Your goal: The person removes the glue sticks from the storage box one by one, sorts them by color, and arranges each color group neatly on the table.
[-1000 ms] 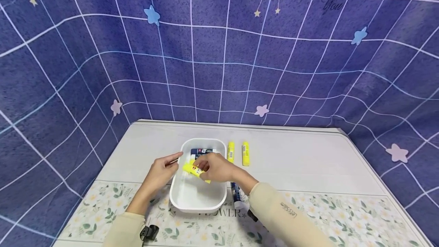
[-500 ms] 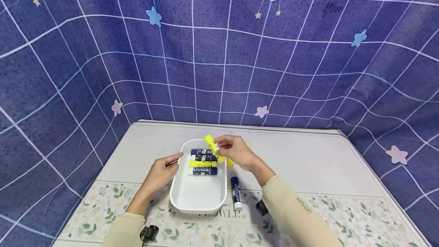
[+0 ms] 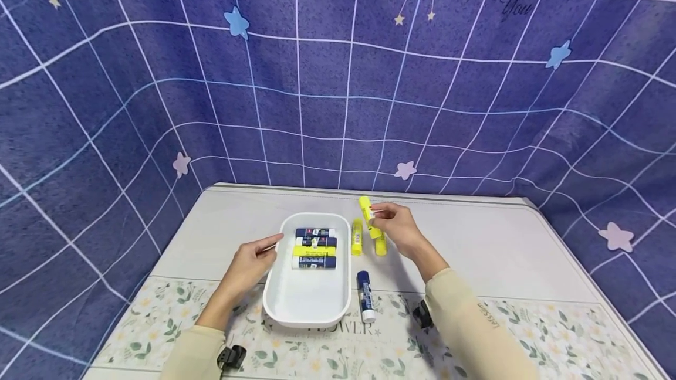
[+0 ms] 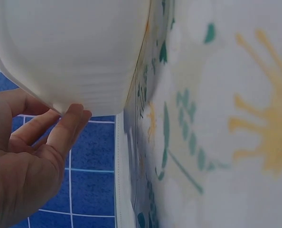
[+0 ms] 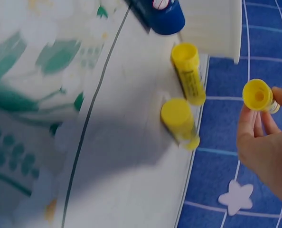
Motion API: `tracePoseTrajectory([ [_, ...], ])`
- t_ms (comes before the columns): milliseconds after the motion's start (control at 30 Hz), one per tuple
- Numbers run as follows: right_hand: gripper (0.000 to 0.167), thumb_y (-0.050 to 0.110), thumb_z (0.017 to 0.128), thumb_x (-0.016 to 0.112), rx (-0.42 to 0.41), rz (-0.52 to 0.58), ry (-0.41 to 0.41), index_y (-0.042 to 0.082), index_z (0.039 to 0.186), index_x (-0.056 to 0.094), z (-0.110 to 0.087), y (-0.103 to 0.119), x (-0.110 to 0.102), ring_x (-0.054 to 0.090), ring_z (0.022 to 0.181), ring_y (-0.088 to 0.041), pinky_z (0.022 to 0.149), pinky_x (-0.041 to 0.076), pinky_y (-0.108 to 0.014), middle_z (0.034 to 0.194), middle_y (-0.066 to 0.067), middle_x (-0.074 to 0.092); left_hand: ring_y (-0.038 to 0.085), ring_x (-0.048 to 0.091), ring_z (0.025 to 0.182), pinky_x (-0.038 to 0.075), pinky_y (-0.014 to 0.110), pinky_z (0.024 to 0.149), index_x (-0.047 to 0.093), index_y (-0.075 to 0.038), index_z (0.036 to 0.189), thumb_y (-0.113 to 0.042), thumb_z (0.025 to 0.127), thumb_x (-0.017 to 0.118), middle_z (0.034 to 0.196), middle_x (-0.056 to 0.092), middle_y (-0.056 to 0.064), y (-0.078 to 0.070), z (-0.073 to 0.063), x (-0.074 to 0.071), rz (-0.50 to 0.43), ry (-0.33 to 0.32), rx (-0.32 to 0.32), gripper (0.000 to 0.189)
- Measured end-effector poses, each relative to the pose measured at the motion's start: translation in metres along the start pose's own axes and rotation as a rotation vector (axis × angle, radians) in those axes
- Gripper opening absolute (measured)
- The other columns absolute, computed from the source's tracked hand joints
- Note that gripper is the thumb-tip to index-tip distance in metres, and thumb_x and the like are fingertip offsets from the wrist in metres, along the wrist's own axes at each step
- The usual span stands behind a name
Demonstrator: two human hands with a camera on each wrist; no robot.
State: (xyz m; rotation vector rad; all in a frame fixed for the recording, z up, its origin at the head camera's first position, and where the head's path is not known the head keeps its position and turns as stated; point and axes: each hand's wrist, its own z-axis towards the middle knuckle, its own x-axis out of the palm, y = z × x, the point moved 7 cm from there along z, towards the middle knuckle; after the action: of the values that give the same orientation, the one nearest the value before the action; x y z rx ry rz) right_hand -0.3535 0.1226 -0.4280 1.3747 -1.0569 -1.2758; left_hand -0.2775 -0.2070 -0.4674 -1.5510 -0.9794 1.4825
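A white plastic container (image 3: 306,298) stands on the table. My left hand (image 3: 252,263) holds its left rim, fingers against the wall under the lip in the left wrist view. Inside, three navy glue sticks (image 3: 314,262) and one yellow glue stick (image 3: 314,251) lie side by side. My right hand (image 3: 398,229) pinches another yellow glue stick (image 3: 367,210), tilted above the table right of the container; its round end faces the right wrist camera. Beneath it lie two yellow glue sticks (image 3: 357,239), the right one (image 3: 381,246) partly hidden in the head view.
A navy glue stick (image 3: 365,297) with a white end lies just right of the container. The table (image 3: 465,239) has a floral-printed front part. A purple gridded cloth (image 3: 317,104) hangs behind and at both sides.
My right hand has lifted the yellow glue stick out of the container and carried it right, over the loose yellow ones. My left hand has stayed at the rim.
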Motion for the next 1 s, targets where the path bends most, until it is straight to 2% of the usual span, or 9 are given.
tracePoseTrajectory([
  [167,0.039,-0.006,0.09,0.067,0.052,0.01,-0.099,-0.005,0.128,0.067,0.001,-0.009,-0.022,0.058,0.086,-0.009,0.072,0.055,-0.016,0.098,-0.006,0.063,0.036,0.061,0.134,0.056,0.041,0.107,0.055,-0.013,0.15,-0.013,0.104,0.053,0.15,0.057,0.021,-0.001,0.0,-0.001,0.008,-0.005,-0.005,0.046],
  [433,0.044,-0.007,0.086,0.068,0.103,0.112,-0.236,-0.011,0.129,0.064,0.001,-0.026,-0.052,0.062,0.07,-0.005,0.061,0.054,-0.016,0.081,0.002,0.066,0.034,0.061,0.135,0.056,0.04,0.108,0.055,-0.014,0.15,-0.013,0.103,0.053,0.151,0.056,0.019,-0.002,0.0,0.0,0.022,-0.01,-0.003,0.047],
  [567,0.044,-0.007,0.085,0.068,0.134,0.119,-0.255,-0.014,0.128,0.062,-0.001,-0.035,-0.059,0.063,0.067,-0.006,0.061,0.056,-0.018,0.08,0.001,0.067,0.034,0.061,0.134,0.056,0.04,0.107,0.055,-0.014,0.15,-0.013,0.104,0.053,0.15,0.057,0.02,-0.003,-0.001,-0.001,0.028,-0.012,0.005,0.046],
  [767,0.042,-0.004,0.085,0.07,0.193,0.043,-0.275,-0.013,0.126,0.063,-0.006,-0.049,-0.068,0.061,0.069,-0.008,0.063,0.056,-0.019,0.086,-0.005,0.064,0.035,0.061,0.135,0.056,0.041,0.108,0.054,-0.013,0.151,-0.014,0.104,0.052,0.15,0.057,0.021,-0.004,-0.001,0.0,0.021,-0.001,0.009,0.046],
  [1000,0.04,0.001,0.088,0.07,0.243,-0.058,-0.23,-0.01,0.126,0.064,-0.012,-0.066,-0.066,0.062,0.074,-0.011,0.064,0.056,-0.021,0.092,-0.009,0.066,0.035,0.059,0.136,0.055,0.041,0.108,0.053,-0.013,0.151,-0.012,0.105,0.051,0.152,0.055,0.021,-0.004,-0.001,0.001,0.018,0.009,0.009,0.046],
])
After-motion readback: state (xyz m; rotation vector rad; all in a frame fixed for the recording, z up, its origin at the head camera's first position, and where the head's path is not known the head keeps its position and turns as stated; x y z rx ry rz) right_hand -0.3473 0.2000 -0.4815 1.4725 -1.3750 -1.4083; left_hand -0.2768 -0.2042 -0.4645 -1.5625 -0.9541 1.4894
